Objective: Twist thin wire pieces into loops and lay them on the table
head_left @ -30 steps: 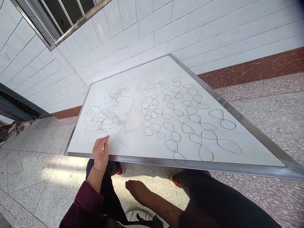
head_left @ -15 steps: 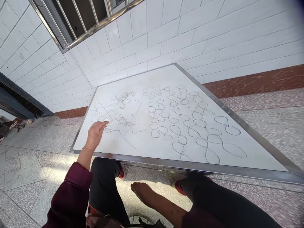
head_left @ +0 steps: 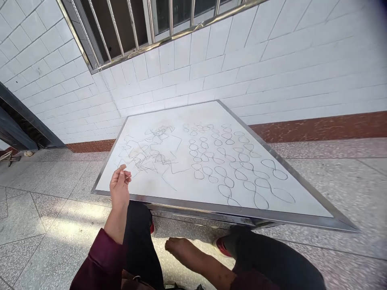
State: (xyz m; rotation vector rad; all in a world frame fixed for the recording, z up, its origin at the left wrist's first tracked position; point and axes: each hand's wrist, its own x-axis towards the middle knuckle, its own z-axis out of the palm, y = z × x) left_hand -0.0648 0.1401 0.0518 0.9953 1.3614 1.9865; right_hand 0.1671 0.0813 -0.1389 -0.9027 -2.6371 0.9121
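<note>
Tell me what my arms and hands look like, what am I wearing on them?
Your left hand and right hand are bare, with no gloves. Both forearms come out of the sleeves of a dark maroon long-sleeved top, which end partway up the arm.

The left hand stands upright at the lower left of the frame, fingertips pinched together above a bare wrist and a maroon sleeve, while the right hand droops at bottom centre, fingers loosely curled, its bare forearm reaching in from the lower right.
</note>
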